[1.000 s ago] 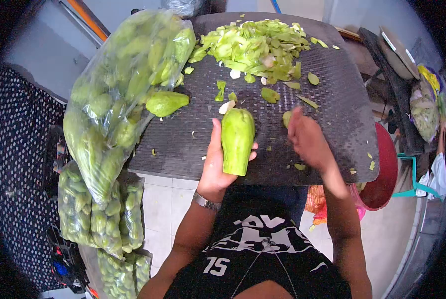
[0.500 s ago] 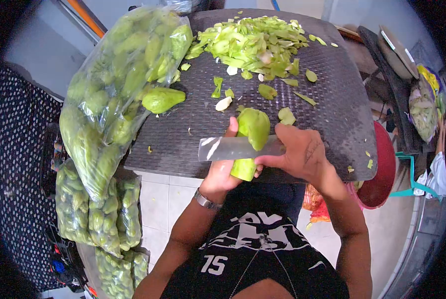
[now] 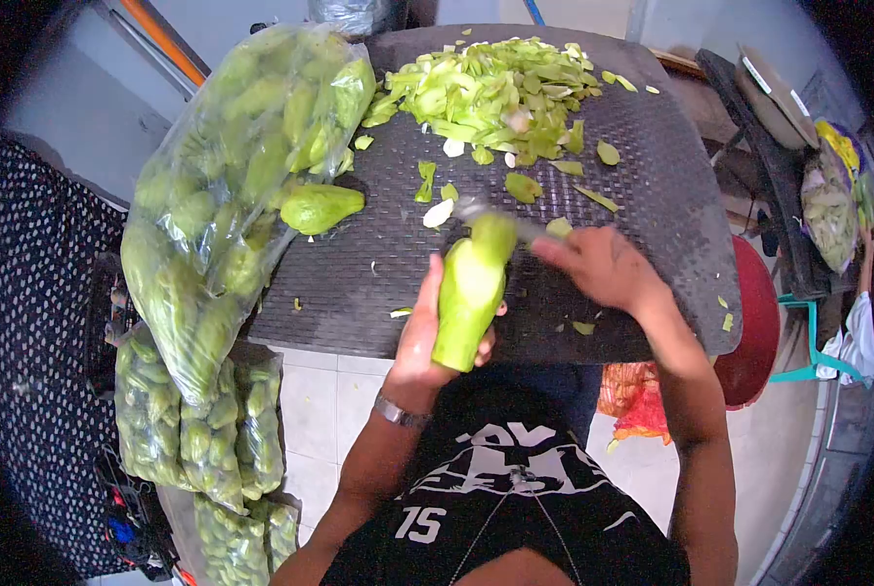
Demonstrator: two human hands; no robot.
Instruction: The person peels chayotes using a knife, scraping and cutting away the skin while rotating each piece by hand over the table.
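Note:
A partly peeled chayote (image 3: pixel 464 311) stands tilted in my left hand (image 3: pixel 420 340), whose fingers wrap round its lower part. Pale flesh shows over most of it, while the top end is darker green. My right hand (image 3: pixel 608 269) grips a broad-bladed knife (image 3: pixel 529 232), smeared by motion, with its blade behind or against the chayote's top; I cannot tell if it touches. Beyond my hands, a whole chayote (image 3: pixel 321 208) lies beside a large clear bag (image 3: pixel 246 146) of chayotes. Loose peelings (image 3: pixel 524 188) are scattered near the knife.
The dark woven-pattern table (image 3: pixel 359 303) carries a heap of green peelings (image 3: pixel 495 93) at its far side. More filled bags (image 3: pixel 202 444) stand on the left below the table. A red tub (image 3: pixel 749 332) and a teal stool (image 3: pixel 798 342) are at the right.
The knife has moved from across the chayote's middle up to its top end. The chayote has shifted slightly left and shows more peeled flesh. A fresh peeling lies by the table's near edge.

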